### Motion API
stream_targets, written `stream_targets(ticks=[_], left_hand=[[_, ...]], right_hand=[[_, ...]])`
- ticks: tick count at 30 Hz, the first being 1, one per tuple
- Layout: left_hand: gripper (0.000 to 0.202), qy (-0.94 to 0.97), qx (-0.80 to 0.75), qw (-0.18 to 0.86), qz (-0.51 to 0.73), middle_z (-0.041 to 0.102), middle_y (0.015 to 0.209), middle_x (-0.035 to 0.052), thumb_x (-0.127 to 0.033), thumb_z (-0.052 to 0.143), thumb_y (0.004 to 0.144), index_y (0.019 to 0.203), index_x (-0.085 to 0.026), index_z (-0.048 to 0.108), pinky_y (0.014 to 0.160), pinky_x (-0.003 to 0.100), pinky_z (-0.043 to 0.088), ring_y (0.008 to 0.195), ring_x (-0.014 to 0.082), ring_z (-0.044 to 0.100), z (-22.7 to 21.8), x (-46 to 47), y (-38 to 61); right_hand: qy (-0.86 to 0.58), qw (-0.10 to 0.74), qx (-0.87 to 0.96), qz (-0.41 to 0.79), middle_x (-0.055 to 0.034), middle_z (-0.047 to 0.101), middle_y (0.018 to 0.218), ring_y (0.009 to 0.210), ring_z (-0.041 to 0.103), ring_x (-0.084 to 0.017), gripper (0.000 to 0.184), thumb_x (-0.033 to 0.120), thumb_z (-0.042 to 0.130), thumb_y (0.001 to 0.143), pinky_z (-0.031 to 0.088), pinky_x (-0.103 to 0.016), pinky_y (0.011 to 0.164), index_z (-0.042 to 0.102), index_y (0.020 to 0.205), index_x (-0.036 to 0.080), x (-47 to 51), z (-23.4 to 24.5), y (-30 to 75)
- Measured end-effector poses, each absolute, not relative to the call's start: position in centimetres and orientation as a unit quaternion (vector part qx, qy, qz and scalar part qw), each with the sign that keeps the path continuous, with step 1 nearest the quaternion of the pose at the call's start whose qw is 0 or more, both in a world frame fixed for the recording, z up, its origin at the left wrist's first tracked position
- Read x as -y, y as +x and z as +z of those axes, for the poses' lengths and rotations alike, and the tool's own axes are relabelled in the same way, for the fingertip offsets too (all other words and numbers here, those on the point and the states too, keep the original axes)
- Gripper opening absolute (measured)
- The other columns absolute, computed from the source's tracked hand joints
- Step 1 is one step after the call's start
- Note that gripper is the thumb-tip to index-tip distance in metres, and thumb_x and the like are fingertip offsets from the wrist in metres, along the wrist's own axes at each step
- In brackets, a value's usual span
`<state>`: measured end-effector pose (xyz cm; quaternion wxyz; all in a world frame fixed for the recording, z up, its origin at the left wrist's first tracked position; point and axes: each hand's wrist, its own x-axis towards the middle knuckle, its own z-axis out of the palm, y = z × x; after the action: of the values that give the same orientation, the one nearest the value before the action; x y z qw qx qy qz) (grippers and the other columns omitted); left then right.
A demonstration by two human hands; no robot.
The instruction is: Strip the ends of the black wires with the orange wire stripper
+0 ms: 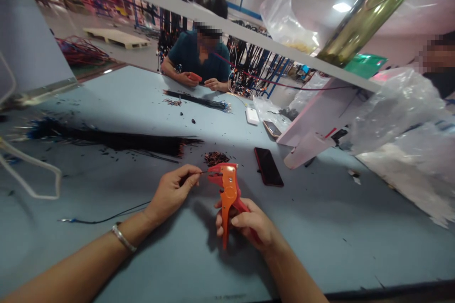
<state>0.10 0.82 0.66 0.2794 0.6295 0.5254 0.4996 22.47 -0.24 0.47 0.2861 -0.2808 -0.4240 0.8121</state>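
Note:
My left hand [174, 191] pinches a thin black wire [117, 210] near one end. The wire's tip meets the jaws of an orange and red wire stripper [229, 194], though I cannot tell how deep it sits. From under my left wrist, the wire trails left to a metal terminal with a blue sleeve [69, 220] on the table. My right hand [250, 225] is wrapped round the stripper's handles, which stand apart. Just behind the jaws lies a small heap of stripped offcuts [216, 158]. A thick bundle of black wires [121, 141] lies beyond my left hand.
A dark phone with a red edge [268, 166] lies right of the stripper. Farther right are a white cylinder [307, 149] and clear plastic bags [398, 104]. Across the table [337, 246] a person [202, 59] holds a red tool, with another wire bundle [199, 99] in front.

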Motion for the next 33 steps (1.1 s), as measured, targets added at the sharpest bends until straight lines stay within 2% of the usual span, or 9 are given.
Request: stream_targets(ticks=[9,18,25,33], left_hand=[[0.019,0.654,-0.501,0.288,0.488,0.059,0.064,-0.0024,-0.029,0.051,0.086,0.084,-0.017,0.065,0.059,0.021,0.044,0.061,0.0112,0.054,0.6,-0.6,0.5],[0.021,0.662,-0.503,0.287,0.476,0.058,0.063,-0.0027,-0.031,0.051,0.085,0.079,-0.017,0.065,0.058,0.02,0.042,0.059,0.0109,0.051,1.1,-0.4,0.4],[0.022,0.661,-0.501,0.3,0.471,0.057,0.061,-0.0029,-0.031,0.051,0.086,0.075,-0.016,0.063,0.058,0.021,0.042,0.058,0.0108,0.051,1.3,-0.2,0.5],[0.022,0.667,-0.5,0.294,0.468,0.056,0.06,-0.0027,-0.03,0.051,0.085,0.072,-0.016,0.062,0.058,0.02,0.042,0.057,0.0108,0.05,1.5,-0.2,0.5]], right_hand=[[-0.283,0.263,0.451,0.805,-0.0103,0.07,0.083,0.068,0.068,-0.021,0.039,0.019,0.065,0.065,0.052,-0.032,0.062,0.063,0.103,0.009,0.3,0.6,22.5],[-0.287,0.267,0.456,0.799,-0.0094,0.067,0.077,0.064,0.066,-0.019,0.041,0.041,0.069,0.074,0.051,-0.029,0.058,0.063,0.098,0.009,0.4,0.6,22.4],[-0.306,0.279,0.465,0.782,-0.0064,0.065,0.071,0.056,0.062,-0.016,0.038,0.043,0.069,0.075,0.048,-0.024,0.048,0.063,0.092,0.01,0.6,0.4,22.3],[-0.322,0.281,0.478,0.767,-0.0039,0.062,0.068,0.051,0.059,-0.013,0.037,0.044,0.07,0.075,0.047,-0.022,0.044,0.061,0.086,0.01,0.6,0.3,22.3]])
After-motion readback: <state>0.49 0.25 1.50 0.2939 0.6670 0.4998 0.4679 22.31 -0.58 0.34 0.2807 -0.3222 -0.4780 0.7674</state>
